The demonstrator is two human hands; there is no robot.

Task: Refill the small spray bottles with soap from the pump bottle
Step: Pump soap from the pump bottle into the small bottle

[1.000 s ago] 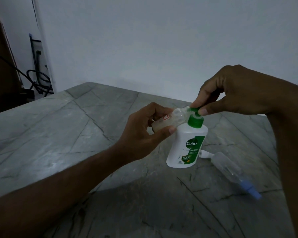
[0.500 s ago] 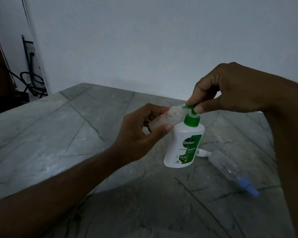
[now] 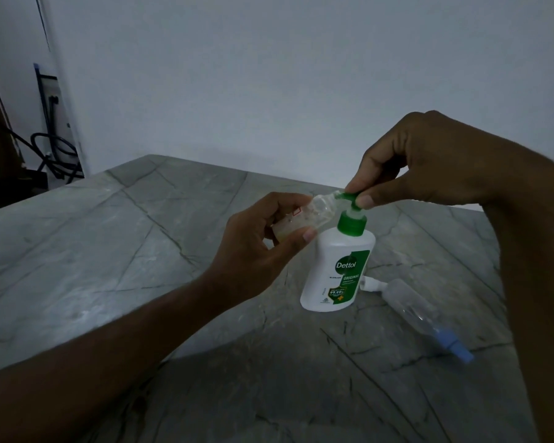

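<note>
A white pump bottle (image 3: 339,270) with a green label and green pump head (image 3: 349,199) stands on the grey marble table (image 3: 109,251). My left hand (image 3: 256,247) grips a small clear spray bottle (image 3: 304,217), tilted with its open neck against the pump spout; pale liquid sits in its lower end. My right hand (image 3: 406,167) pinches the pump head from above with thumb and fingers. A second clear spray bottle (image 3: 413,305) with a blue end (image 3: 454,346) lies on its side to the right of the pump bottle, and a small white part (image 3: 371,284) lies beside its near end.
A white wall stands close behind the table. Dark cables (image 3: 55,155) and a dark frame hang at the far left beyond the table's edge. The marble top stretches left and toward me.
The pump head has risen, showing its white stem above the green collar. Both hands and the small bottle keep their place at the spout. The view shifted slightly.
</note>
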